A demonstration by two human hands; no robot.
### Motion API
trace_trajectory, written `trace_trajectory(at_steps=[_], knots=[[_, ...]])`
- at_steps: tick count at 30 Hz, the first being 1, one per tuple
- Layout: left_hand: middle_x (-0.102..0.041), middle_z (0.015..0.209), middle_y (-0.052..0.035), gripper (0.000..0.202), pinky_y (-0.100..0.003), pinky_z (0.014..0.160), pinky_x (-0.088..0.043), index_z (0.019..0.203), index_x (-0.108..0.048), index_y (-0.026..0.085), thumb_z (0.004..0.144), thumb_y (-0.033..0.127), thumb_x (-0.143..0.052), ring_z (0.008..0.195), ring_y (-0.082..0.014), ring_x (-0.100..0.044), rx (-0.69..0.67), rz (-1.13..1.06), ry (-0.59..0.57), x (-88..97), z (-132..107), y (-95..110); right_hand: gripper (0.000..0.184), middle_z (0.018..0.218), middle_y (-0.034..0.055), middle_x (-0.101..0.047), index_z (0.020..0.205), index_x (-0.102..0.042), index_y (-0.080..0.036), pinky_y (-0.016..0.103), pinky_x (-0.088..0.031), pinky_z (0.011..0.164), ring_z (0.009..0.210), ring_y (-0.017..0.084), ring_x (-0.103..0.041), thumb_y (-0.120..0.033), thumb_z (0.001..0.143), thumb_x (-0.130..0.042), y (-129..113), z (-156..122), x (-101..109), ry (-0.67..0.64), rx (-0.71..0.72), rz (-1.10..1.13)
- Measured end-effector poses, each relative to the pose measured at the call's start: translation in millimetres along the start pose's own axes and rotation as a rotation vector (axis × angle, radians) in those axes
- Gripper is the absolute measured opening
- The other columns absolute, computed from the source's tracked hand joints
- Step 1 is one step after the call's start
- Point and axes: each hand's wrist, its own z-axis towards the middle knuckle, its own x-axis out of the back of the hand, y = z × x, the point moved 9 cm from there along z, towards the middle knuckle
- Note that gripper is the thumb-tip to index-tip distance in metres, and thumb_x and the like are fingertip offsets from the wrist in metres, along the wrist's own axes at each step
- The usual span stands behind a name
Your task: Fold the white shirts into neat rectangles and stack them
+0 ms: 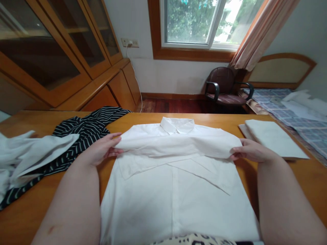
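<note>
A white collared shirt [150, 200] lies spread on the table, collar at the far side and button placket running down the middle. Its sleeves appear folded across the chest, one over the other. At the left end of the upper cloth band, my left hand [106, 146] is closed, fingers over and under the fabric. My right hand [247, 149] pinches the band's right end, with the thumb on top. The stretch of cloth between both hands is slightly raised. The shirt's bottom edge runs out of view beneath patterned cloth near my body.
Left on the wooden table [214, 118] lie a black-and-white striped garment [79, 127] and crumpled white cloth [43, 149]. A folded white stack [273, 136] sits at the right. Beyond are a wooden cabinet [100, 83], an armchair [224, 85] and a bed [288, 109].
</note>
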Motion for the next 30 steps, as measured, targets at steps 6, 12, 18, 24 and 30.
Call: trace_trajectory(at_steps=[6, 12, 18, 24, 30], knots=[[-0.067, 0.107, -0.0087, 0.091, -0.027, 0.073, -0.056, 0.141, -0.035, 0.023, 0.063, 0.031, -0.080, 0.082, -0.0176, -0.068, -0.135, 0.211, -0.121, -9.2, 4.0, 2.4, 0.025, 0.075, 0.0142, -0.073, 0.077, -0.066, -0.014, 0.027, -0.059, 0.065, 0.069, 0.023, -0.071, -0.033, 0.066, -0.079, 7.4, 6.3, 3.4, 0.053, -0.054, 0.013], [-0.071, 0.091, -0.0040, 0.114, -0.032, 0.075, -0.053, 0.152, -0.010, 0.021, 0.061, 0.040, -0.077, 0.080, -0.0244, -0.069, -0.265, 0.744, -0.029, -11.4, 5.4, 7.9, 0.022, 0.075, 0.0099, -0.072, 0.078, -0.063, -0.016, 0.025, -0.060, 0.066, 0.070, 0.021, -0.071, -0.026, 0.066, -0.079, 2.6, 10.8, 8.4, 0.129, 0.001, 0.081], [-0.060, 0.129, -0.0076, 0.097, -0.034, 0.090, -0.046, 0.148, -0.027, 0.026, 0.062, 0.035, -0.071, 0.109, -0.0294, -0.061, -0.375, 1.036, 0.149, -16.0, 14.5, 15.5, 0.022, 0.077, 0.0081, -0.072, 0.083, -0.065, -0.016, 0.027, -0.060, 0.066, 0.069, 0.020, -0.071, -0.026, 0.068, -0.078, -3.2, 15.6, 9.4, 0.147, 0.068, 0.131], [-0.061, 0.127, -0.0062, 0.086, -0.032, 0.088, -0.045, 0.144, -0.033, 0.028, 0.065, 0.032, -0.068, 0.107, -0.0277, -0.061, -0.397, 1.081, 0.147, -22.9, 14.4, 14.4, 0.026, 0.088, 0.0082, -0.073, 0.089, -0.067, -0.016, 0.030, -0.059, 0.077, 0.081, 0.021, -0.070, -0.027, 0.068, -0.078, -9.6, 20.1, 8.6, 0.186, 0.157, 0.174], [-0.055, 0.134, -0.0120, 0.089, -0.033, 0.090, -0.044, 0.145, -0.032, 0.022, 0.065, 0.033, -0.069, 0.111, -0.0285, -0.059, -0.364, 1.103, 0.111, -33.0, 13.1, 11.3, 0.025, 0.093, 0.0079, -0.072, 0.091, -0.067, -0.019, 0.029, -0.058, 0.078, 0.082, 0.021, -0.070, -0.028, 0.070, -0.077, -5.7, 25.5, 4.5, 0.182, 0.151, 0.156]])
